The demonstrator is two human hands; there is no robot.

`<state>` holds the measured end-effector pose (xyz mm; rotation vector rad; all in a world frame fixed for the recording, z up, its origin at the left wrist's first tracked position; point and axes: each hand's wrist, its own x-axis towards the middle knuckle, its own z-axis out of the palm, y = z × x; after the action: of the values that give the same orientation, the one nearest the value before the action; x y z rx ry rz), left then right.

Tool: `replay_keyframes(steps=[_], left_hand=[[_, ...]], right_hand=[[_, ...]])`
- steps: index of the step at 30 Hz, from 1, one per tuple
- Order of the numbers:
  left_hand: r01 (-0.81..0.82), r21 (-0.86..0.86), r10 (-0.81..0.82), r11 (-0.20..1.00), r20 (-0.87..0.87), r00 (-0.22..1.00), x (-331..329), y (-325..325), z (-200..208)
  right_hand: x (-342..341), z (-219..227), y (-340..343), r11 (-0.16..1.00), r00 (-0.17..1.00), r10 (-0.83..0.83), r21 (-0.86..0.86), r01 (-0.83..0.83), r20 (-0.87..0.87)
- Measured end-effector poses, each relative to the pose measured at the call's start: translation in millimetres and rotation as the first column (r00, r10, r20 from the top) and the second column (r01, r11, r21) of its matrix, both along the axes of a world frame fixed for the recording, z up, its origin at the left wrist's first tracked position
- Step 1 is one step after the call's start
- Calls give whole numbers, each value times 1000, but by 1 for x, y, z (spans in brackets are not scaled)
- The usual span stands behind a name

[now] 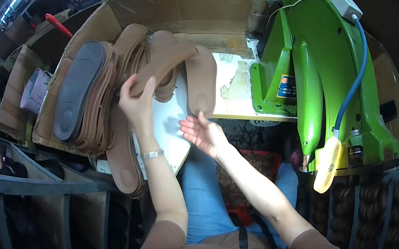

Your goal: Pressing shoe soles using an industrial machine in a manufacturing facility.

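Pinched between the thumb and fingers of my left hand (135, 99) is a brown shoe insole (164, 68), raised and tilted above the work table. My right hand (204, 133) is open, palm turned up and fingers apart, just below the heel end of another brown insole (201, 82) that lies on the white tabletop (169, 121). Left of my left hand stands a tall pile of brown insoles (98, 123) topped by a dark grey insole (80, 89). More brown insoles (130, 46) are stacked behind, and a further stack (124, 164) hangs over the table's front edge.
A green machine (331, 69) with a blue cable (361, 72) and yellow handle (327, 166) stands at the right. Cardboard walls (179, 8) edge the table's back and left. A metal rack (38, 179) is at lower left; a red basin (264, 161) sits beneath the table.
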<state>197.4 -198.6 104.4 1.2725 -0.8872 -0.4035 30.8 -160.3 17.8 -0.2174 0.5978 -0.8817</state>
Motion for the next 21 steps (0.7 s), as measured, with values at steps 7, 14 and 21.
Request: replay_keyframes(steps=[7, 14, 21], left_hand=[[395, -92, -393, 914, 30, 919, -12, 163, 20], [774, -252, -773, 581, -468, 428, -123, 190, -21], [965, 94, -835, 247, -485, 261, -230, 226, -48]], right_hand=[[-71, 27, 61, 988, 932, -135, -28, 154, 335], [-229, -45, 220, 978, 954, -123, -197, 70, -272], [-234, -46, 332, 988, 788, -154, -85, 128, -596]])
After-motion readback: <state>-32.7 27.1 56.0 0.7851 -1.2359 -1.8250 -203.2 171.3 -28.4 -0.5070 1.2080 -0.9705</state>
